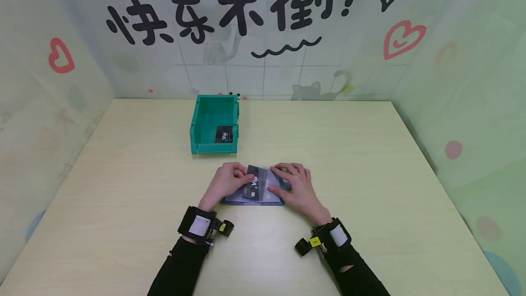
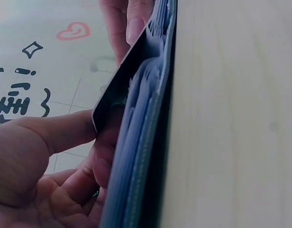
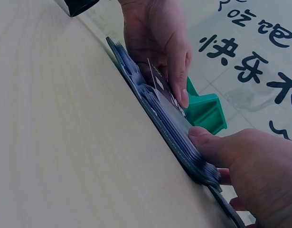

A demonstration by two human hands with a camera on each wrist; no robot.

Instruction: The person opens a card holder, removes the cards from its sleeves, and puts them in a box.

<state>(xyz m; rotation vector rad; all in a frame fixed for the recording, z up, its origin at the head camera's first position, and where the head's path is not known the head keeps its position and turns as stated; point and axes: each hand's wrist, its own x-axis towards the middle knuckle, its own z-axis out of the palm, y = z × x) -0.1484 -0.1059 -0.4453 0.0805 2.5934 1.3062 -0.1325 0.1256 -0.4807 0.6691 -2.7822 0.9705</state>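
A card holder (image 1: 269, 198) with clear, bluish plastic sleeves lies opened on the table. My left hand (image 1: 230, 181) pinches a dark "Vip" card (image 1: 255, 184) between thumb and fingers, tilted over the sleeves. In the left wrist view, the same card (image 2: 121, 78) slants at the sleeve edges (image 2: 138, 95), its far end between the spread pages. At the holder's right side, my right hand (image 1: 297, 188) grips the sleeve stack, its thumb (image 3: 207, 142) pressing on top and the other fingers round the edge.
A green plastic bin (image 1: 213, 148) stands behind the card holder, with another dark "Vip" card (image 1: 223, 134) inside. Printed cloth walls (image 1: 263, 76) enclose the wooden table (image 1: 349, 150) at the back and both sides.
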